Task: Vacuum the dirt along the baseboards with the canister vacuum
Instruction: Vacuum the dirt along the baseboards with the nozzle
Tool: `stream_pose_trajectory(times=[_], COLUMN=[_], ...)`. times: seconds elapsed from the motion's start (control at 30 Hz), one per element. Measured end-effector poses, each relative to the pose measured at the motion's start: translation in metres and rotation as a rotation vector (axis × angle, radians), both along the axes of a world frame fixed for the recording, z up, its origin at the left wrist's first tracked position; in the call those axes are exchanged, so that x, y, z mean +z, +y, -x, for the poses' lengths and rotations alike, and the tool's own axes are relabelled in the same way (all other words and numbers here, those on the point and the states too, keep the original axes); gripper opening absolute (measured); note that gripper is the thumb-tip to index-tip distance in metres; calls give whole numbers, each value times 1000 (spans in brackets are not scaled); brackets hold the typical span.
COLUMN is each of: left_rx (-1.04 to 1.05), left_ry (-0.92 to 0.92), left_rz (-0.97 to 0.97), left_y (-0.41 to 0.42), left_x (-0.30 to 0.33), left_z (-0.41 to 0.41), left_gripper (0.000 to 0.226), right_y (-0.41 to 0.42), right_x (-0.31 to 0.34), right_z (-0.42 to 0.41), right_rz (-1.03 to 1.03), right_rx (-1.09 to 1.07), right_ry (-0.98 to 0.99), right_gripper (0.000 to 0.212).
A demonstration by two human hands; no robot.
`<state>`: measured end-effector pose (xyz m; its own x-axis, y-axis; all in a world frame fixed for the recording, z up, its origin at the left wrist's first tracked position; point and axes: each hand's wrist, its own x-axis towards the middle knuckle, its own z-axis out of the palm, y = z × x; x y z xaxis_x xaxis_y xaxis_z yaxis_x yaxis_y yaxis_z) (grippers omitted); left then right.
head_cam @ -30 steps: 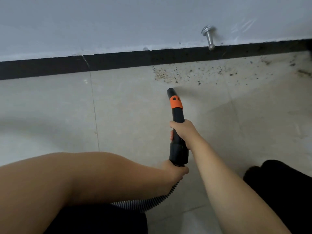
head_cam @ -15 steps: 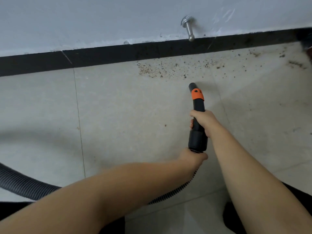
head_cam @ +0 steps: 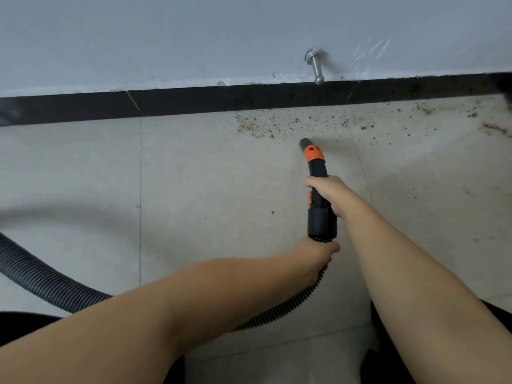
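Observation:
A black vacuum nozzle [head_cam: 318, 173] with an orange collar points at the floor just short of the dirt [head_cam: 274, 124], brown and black specks strewn along the black baseboard [head_cam: 194, 102]. My right hand [head_cam: 331, 194] grips the nozzle's middle. My left hand [head_cam: 315, 252] holds the ribbed black hose [head_cam: 279, 310] right behind the nozzle's thick end. The hose runs back under my left arm and reappears at the left edge.
A metal door stop [head_cam: 315, 65] sticks out of the pale wall above the baseboard, over the dirt. More specks [head_cam: 454, 117] lie farther right along the baseboard. The floor is pale tile with grout lines [head_cam: 140, 189]. Dark clothing shows at the bottom corners.
The view has shifted; the nozzle tip now sits closer to the right part of the dirt patch, below the door stop. Both hands keep their hold.

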<state>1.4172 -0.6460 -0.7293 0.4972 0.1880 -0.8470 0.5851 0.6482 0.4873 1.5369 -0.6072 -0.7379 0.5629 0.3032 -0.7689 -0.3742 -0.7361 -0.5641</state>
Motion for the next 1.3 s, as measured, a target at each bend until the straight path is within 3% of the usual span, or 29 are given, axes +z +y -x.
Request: stream_pose_trajectory(times=[0.43,0.67,1.3], left_rx=[150,117,-13], left_ry=[36,69,37], left_rz=[-15,-28,-36], left_y=[28,47,-21], left_x=[-13,-24,-18], left_z=[43,63,-53], left_gripper=[15,17,17], right_y=[47,64,-21], right_x=[-2,-10,-10], right_z=[55,76,-52], right_rz=[-18,-23,-38], right_rx=[171,197,7], right_ry=[45,47,44], right_gripper=[10,9,9])
